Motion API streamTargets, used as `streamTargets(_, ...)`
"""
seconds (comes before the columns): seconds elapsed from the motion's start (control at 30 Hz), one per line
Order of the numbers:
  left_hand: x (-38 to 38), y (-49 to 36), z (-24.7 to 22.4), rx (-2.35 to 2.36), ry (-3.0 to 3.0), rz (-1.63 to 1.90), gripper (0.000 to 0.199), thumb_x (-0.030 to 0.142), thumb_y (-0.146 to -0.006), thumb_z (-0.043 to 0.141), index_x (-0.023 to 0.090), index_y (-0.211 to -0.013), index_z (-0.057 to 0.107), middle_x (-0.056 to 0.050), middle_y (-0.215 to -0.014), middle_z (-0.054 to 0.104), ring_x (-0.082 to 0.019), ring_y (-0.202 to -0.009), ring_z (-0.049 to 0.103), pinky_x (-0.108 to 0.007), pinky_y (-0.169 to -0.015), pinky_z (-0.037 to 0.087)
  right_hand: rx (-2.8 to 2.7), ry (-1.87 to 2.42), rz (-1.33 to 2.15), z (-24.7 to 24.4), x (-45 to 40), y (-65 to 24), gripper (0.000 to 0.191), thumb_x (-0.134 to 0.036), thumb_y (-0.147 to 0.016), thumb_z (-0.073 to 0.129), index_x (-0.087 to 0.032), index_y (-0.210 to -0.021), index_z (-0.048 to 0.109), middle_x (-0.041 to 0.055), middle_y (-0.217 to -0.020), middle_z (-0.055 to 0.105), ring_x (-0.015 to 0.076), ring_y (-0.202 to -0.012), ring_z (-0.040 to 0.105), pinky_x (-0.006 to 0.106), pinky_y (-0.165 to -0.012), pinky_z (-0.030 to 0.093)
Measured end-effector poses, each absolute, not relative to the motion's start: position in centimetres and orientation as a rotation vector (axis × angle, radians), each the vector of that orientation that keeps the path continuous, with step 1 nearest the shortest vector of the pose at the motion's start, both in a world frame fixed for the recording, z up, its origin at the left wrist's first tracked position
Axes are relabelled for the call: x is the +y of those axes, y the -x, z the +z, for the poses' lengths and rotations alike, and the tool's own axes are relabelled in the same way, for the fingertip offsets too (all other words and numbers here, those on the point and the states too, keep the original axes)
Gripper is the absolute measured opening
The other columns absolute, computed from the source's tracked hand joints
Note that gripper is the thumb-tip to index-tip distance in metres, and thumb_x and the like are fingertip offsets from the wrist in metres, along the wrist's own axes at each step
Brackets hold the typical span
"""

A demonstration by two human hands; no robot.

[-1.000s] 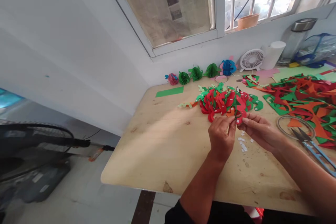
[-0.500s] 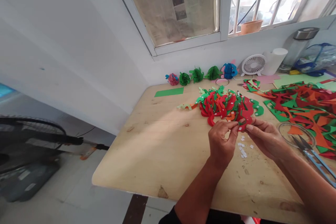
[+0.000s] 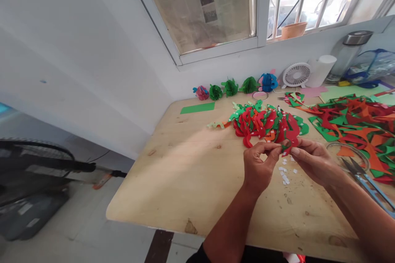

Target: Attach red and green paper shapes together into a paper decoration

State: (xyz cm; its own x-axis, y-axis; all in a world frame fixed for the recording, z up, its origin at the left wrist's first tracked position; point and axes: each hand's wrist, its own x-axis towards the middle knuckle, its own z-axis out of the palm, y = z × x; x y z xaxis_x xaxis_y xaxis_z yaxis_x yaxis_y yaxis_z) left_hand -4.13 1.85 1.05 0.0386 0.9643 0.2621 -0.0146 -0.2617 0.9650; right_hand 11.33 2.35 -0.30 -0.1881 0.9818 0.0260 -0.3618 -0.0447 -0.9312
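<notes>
A wavy-edged red paper cutout (image 3: 292,134) with small white squares on it is held up between my two hands, just above the table. My left hand (image 3: 259,162) pinches its left edge between thumb and forefinger, where a bit of dark green shows. From the other side, my right hand (image 3: 316,162) grips the cutout with the thumb on the near face. Right behind lies a heap of red, green and orange paper cutouts (image 3: 254,121), many bearing white squares. Small loose white squares (image 3: 284,176) are scattered on the tabletop beneath my hands.
On the wooden table (image 3: 173,181), scissors (image 3: 367,181) and a tape roll (image 3: 331,148) lie right of my hands, beside colourful paper scraps (image 3: 358,127). Paper honeycomb figures (image 3: 230,87), a small white fan (image 3: 296,75) and a glass bottle (image 3: 348,55) line the wall. A green strip (image 3: 197,108) lies back left.
Both hands keep their hold, with the red cutout turned very slightly between the fingers. The whole view has shifted a little; the heap and loose squares look unchanged.
</notes>
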Motion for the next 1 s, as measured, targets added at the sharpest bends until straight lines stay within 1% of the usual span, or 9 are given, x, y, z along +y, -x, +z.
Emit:
streamTargets(0.13,1.93,4.12,0.82,0.969,-1.340,1.363,0.018,0.029,-0.077,0.062,0.014,-0.081,0.070,-0.006,-0.077,0.069,-0.014,-0.070,0.062,-0.027,-0.069,0.051,-1.073,0.849,1.488,-0.09,2.30,-11.27,0.012,-0.028,-0.071,0.071,-0.027,-0.083,0.072,0.0018,-0.083,0.072,0.0173,-0.078,0.064,0.027,-0.073,0.049)
streamTargets(0.23,1.93,4.08,0.83,0.974,-1.332,1.361,0.018,0.029,-0.077,0.062,0.013,-0.079,0.069,-0.006,-0.075,0.069,-0.013,-0.068,0.061,-0.026,-0.067,0.050,-1.081,0.861,1.481,0.19,2.26,-11.08,0.012,-0.030,-0.070,0.071,-0.026,-0.082,0.072,0.0023,-0.081,0.072,0.0181,-0.078,0.065,0.028,-0.072,0.050)
streamTargets(0.43,1.77,4.05,1.23,0.993,-1.435,1.408,0.018,0.027,-0.079,0.058,0.013,-0.082,0.069,-0.007,-0.079,0.069,-0.014,-0.071,0.062,-0.026,-0.068,0.050,-1.072,0.886,1.458,0.33,2.25,-11.02,0.014,-0.033,-0.068,0.072,-0.026,-0.080,0.071,0.0024,-0.080,0.072,0.0197,-0.077,0.065,0.031,-0.072,0.051)
streamTargets(0.63,1.90,4.15,1.23,1.014,-1.560,1.422,0.017,0.027,-0.077,0.061,0.014,-0.083,0.070,-0.006,-0.078,0.069,-0.013,-0.068,0.061,-0.026,-0.065,0.050,-1.081,0.894,1.456,0.04,2.31,-11.25,0.014,-0.033,-0.070,0.071,-0.027,-0.082,0.071,0.0024,-0.082,0.072,0.0198,-0.077,0.064,0.032,-0.074,0.050)
streamTargets(0.77,2.01,4.17,1.07,1.020,-1.550,1.419,0.017,0.028,-0.078,0.061,0.014,-0.081,0.070,-0.005,-0.074,0.069,-0.013,-0.065,0.061,-0.025,-0.063,0.051,-1.063,0.896,1.463,-0.02,2.36,-11.27,0.014,-0.033,-0.069,0.072,-0.027,-0.081,0.071,0.0021,-0.081,0.072,0.0188,-0.076,0.064,0.031,-0.074,0.050)
streamTargets(1.0,2.01,4.27,1.08,1.028,-1.621,1.407,0.017,0.027,-0.080,0.058,0.015,-0.084,0.069,-0.005,-0.078,0.069,-0.013,-0.069,0.061,-0.025,-0.066,0.050,-1.032,0.894,1.489,-0.08,2.38,-11.22,0.015,-0.033,-0.067,0.073,-0.028,-0.081,0.072,0.0012,-0.078,0.072,0.0179,-0.075,0.063,0.030,-0.073,0.049)
